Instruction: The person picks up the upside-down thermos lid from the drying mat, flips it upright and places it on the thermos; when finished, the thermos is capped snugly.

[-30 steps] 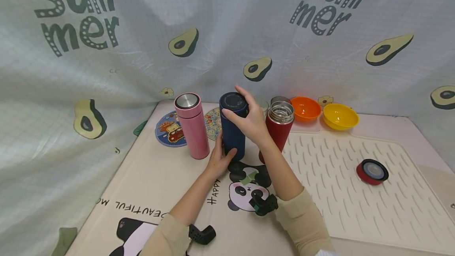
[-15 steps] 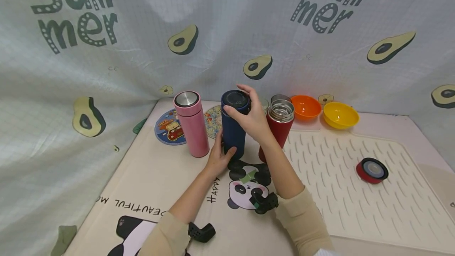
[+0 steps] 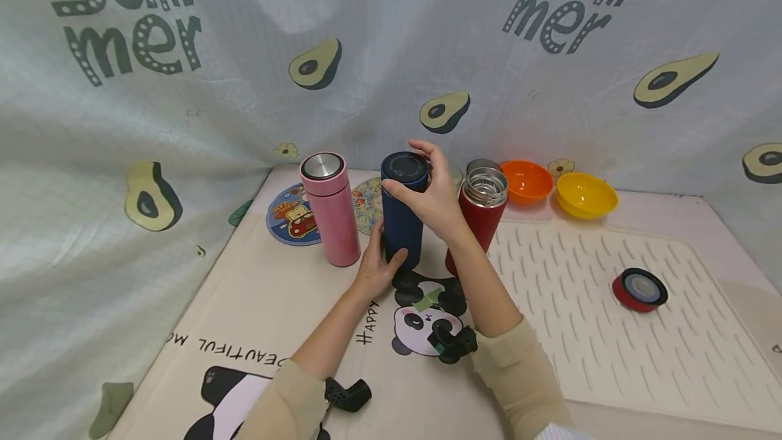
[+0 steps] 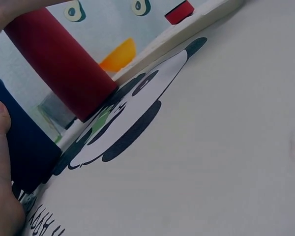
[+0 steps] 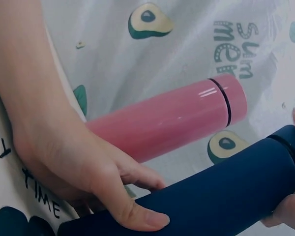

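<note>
A dark blue thermos [image 3: 402, 233] stands upright on the table, its black-topped lid [image 3: 406, 166] in place. Low on its body, my left hand [image 3: 374, 273] grips it, thumb in front and fingers round the left side. My right hand [image 3: 435, 195] holds the lid from the right, thumb at the near side and fingers at the far side. To the left stands a pink thermos [image 3: 333, 223] with a steel-topped lid. On the right, partly behind my right forearm, is a red thermos [image 3: 485, 216] with its steel mouth uncovered.
The red lid [image 3: 640, 290] lies on a ribbed cream mat [image 3: 586, 345] at the right. Behind the mat sit an orange bowl [image 3: 527, 182] and a yellow bowl [image 3: 586, 195]. A blue round coaster [image 3: 293, 216] lies behind the pink thermos. A printed curtain [image 3: 366, 39] hangs at the back.
The blue thermos has shifted very slightly to the right in view. Both hands keep their hold on it. The view has tilted a little, and the other things stay put.
</note>
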A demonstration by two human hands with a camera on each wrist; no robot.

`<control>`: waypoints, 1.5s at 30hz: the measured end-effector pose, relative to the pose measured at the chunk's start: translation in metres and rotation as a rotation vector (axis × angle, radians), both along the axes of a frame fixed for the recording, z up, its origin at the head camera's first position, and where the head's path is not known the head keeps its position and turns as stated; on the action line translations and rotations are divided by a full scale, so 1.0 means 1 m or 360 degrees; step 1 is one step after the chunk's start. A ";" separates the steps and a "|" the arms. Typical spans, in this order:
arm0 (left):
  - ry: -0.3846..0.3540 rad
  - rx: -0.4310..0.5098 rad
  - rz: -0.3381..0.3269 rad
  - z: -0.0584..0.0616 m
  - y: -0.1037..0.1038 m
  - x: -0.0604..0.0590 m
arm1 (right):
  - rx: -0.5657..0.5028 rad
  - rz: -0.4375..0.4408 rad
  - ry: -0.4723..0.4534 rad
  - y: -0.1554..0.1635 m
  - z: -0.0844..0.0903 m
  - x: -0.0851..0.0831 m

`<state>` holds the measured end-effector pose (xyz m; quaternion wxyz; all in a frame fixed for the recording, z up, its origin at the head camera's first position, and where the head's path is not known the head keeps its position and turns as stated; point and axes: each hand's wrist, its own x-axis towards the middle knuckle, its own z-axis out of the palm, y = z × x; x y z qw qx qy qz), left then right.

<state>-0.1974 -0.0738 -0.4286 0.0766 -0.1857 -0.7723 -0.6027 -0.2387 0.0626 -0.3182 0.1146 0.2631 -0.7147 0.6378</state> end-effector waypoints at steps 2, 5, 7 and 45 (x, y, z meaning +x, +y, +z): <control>0.0028 0.0016 0.0011 0.000 0.000 -0.001 | 0.0019 0.0024 -0.0010 0.000 0.000 0.000; 0.0041 0.0038 0.0065 -0.010 -0.002 -0.008 | -0.0059 0.0111 -0.0042 0.001 0.001 0.002; 0.0045 0.0049 0.0112 -0.017 -0.002 -0.014 | -0.0123 0.0136 -0.0058 0.001 0.000 0.002; -0.0089 0.0088 0.0204 0.003 -0.003 -0.003 | -0.0184 0.0131 -0.0109 -0.002 -0.001 0.001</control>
